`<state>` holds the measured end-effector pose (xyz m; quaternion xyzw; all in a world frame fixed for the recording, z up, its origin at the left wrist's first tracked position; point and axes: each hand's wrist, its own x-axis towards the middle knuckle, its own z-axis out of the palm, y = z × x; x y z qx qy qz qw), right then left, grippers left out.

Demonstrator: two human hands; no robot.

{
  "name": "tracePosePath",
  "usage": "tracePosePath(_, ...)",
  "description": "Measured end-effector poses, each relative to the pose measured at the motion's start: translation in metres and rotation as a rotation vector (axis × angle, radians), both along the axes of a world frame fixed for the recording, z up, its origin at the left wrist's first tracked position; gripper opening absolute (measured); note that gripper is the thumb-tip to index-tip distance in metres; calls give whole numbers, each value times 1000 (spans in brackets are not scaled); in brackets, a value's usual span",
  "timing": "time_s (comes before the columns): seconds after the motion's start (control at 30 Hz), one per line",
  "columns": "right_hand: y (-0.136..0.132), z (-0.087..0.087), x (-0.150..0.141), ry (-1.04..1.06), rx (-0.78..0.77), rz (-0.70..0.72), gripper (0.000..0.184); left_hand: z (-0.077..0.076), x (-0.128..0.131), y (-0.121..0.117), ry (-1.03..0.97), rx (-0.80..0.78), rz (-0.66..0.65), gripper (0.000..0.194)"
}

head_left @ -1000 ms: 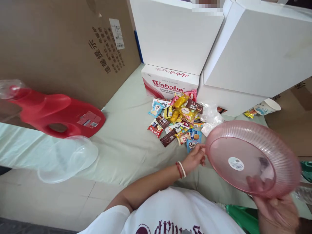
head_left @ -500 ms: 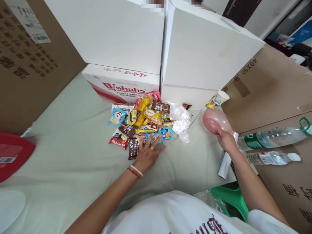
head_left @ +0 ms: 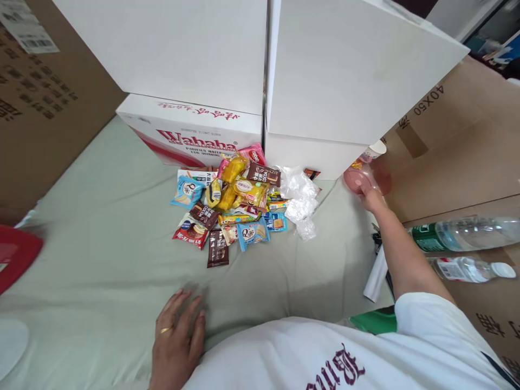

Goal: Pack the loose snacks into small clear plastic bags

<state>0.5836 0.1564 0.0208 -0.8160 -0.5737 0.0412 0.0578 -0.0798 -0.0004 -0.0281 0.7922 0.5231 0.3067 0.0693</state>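
My right hand [head_left: 372, 200] is closed on a pink, see-through balloon [head_left: 356, 179], near the paper cup [head_left: 372, 153] by the cardboard. My left hand [head_left: 177, 338], a ring on one finger, lies palm down with fingers stretched on the green cloth [head_left: 252, 281], holding nothing. Beyond it is a heap of wrapped snacks: a blue packet [head_left: 253, 233] at the near side, a dark brown packet [head_left: 218, 249] beside it, and a yellow wrapped cake [head_left: 248, 190] on top. Crumpled clear plastic [head_left: 300, 197] touches the heap's right side.
White boxes [head_left: 195, 130] stand behind the heap. A cardboard sheet [head_left: 52, 108] rises on the left. Two clear bottles, one a large green-labelled bottle [head_left: 467, 234], lie at right near a white roll [head_left: 376, 276]. A red object [head_left: 18, 254] sits at far left.
My left hand has drawn back from the snack heap toward me and left. The blue packet under it now shows. My right hand has carried the balloon farther away, up to the paper cup.
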Motion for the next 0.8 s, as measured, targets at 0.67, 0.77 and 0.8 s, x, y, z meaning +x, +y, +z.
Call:
tracePosePath(0.67,-93,-20,-249,582,245,127,22,-10,-3,-17,-292,-74,115,15)
tracePosePath(0.77,-104,-22,-291,1095,375,-129,28,9,23,-12,-499,-380,84,19)
tracePosePath(0.8,-109,-21,-309,1256,350,-159,30,16,36,-9,-596,-532,53,23)
